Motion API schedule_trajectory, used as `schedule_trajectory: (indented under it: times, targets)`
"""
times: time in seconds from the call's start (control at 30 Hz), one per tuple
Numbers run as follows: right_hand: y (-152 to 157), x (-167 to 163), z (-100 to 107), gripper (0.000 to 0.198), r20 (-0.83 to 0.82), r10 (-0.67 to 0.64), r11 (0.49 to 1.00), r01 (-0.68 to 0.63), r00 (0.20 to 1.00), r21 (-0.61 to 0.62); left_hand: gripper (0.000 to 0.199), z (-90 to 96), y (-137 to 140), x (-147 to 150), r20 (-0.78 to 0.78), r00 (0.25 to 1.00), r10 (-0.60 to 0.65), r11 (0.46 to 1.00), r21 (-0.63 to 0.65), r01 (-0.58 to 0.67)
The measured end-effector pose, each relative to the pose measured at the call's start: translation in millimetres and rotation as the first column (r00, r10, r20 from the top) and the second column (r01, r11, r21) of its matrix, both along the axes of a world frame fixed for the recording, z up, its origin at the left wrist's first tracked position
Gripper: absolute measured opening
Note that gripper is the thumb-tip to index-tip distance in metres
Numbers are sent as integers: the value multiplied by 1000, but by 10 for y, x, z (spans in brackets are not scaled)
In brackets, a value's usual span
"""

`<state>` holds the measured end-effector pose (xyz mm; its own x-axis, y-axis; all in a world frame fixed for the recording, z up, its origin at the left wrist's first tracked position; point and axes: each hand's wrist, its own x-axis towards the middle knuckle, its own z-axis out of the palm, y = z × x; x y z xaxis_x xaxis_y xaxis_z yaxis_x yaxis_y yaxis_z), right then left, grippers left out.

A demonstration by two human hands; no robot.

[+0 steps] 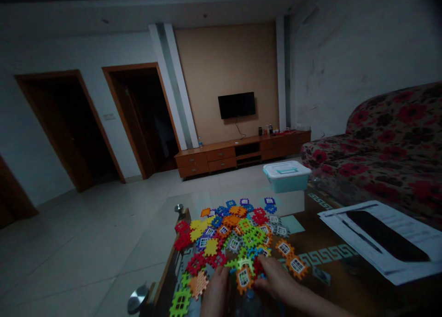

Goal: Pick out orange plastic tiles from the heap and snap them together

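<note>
My left hand (216, 293) is at the bottom centre, its fingers close together beside light green interlocking plastic tiles (233, 264). What it grips, if anything, is hidden behind the hand. To its right, my right hand (279, 280) reaches in from the lower right, thumb and fingers curled at a dark red tile (257, 265). Between both hands stands an orange tile with a white window insert (243, 280). A heap of notched tiles in several colours spreads just beyond, including a yellow tile (211, 247) and a green tile (253, 237).
The tiles lie on a dark glass-topped table (331, 262). A lidded turquoise box (288, 181) stands at its far side. Papers (376, 266) with a pen (362, 236) and a black phone-like object (386, 234) lie right. A flowered sofa (397, 142) borders the right.
</note>
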<state>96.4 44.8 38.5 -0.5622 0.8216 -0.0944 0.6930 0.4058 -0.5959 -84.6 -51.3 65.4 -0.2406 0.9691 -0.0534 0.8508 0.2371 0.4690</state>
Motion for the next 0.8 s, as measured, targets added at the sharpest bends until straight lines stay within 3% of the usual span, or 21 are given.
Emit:
schedule_trajectory:
  times: [0.1, 0.23, 0.37, 0.47, 0.53, 0.67, 0.8]
  targets:
    - [-22, -95, 65, 24, 8, -34, 999, 34, 999, 16, 38, 49, 47, 83, -24, 999, 35, 998, -54, -37]
    - [-8, -257, 96, 23, -29, -119, 993, 119, 992, 15, 64, 29, 109, 139, 3, 995, 96, 982, -162, -94]
    - [-1, -475, 13, 19, -156, -203, 972, 180, 967, -152, 81, -62, 146, 170, 5, 996, 93, 978, -187, -90]
    - [-12, -617, -73, 20, -281, -244, 936, 149, 928, -320, 79, -153, 156, 182, 15, 996, 88, 987, -133, -86]
    - [-5, -677, -96, 20, -357, -245, 927, 110, 901, -358, 78, -202, 176, 176, 44, 994, 97, 991, -97, -92]
    - [126, -810, 9, 18, -457, -206, 949, 64, 865, -307, 73, -202, 327, 91, 110, 978, 176, 981, 58, -183]
    - [415, -1044, 233, 9, -497, -202, 973, 113, 844, -202, 62, -40, 615, -140, 230, 925, 304, 901, 246, -357]
